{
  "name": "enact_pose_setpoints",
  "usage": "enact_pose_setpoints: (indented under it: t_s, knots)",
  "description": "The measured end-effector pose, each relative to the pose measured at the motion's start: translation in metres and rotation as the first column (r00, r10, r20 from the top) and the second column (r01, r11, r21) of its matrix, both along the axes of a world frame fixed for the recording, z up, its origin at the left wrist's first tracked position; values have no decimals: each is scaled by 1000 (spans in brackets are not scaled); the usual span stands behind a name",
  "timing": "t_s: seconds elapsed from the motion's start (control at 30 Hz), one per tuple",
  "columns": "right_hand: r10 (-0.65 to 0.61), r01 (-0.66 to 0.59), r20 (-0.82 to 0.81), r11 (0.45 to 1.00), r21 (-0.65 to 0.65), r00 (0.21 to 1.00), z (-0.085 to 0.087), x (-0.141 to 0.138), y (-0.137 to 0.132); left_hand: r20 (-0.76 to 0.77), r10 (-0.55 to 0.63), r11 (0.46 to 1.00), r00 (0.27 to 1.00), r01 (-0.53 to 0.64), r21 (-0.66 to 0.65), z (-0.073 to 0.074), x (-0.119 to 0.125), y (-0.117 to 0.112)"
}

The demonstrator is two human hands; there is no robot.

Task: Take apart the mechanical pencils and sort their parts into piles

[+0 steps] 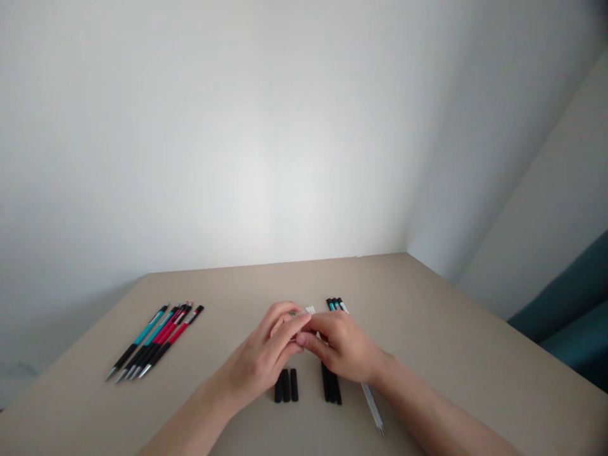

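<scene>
Left hand (266, 358) and right hand (342, 347) both pinch one small item (293, 314), mostly hidden, above black grips (286, 385) on the counter (427, 329).

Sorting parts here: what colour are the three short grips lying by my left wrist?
Black. The short grips show best in the head view.

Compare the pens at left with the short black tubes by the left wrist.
The pens are long, teal or red with silver tips; the black tubes are short and all black. The pens lie slanted; the black tubes lie straight. Both sit side by side on the table.
</scene>
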State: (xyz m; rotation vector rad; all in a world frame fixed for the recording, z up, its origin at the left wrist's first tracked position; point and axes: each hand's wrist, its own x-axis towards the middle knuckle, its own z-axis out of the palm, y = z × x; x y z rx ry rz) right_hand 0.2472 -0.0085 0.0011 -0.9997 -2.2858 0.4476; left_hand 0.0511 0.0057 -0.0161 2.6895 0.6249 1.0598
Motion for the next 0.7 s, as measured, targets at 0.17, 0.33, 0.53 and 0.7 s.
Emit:
enact_pose_setpoints:
  t_s: [0.17, 0.33, 0.53, 0.7]
  knots:
    - [-126, 126, -2, 992, 21, 992, -2, 1, 2, -31, 98, 994, 995, -96, 57, 2, -2, 3]
    - [-365, 362, -183, 931, -48, 913, -5, 10, 10, 1, 325, 931, 946, -320, 176, 3, -11, 14]
    - [-435, 404, -287, 900, -163, 854, -15, 13, 15, 45, 439, 878, 898, -439, 193, 4, -15, 18]
    - [-438, 399, -301, 898, -182, 847, -16, 12, 17, 54, 470, 861, 881, -472, 189, 4, -15, 18]
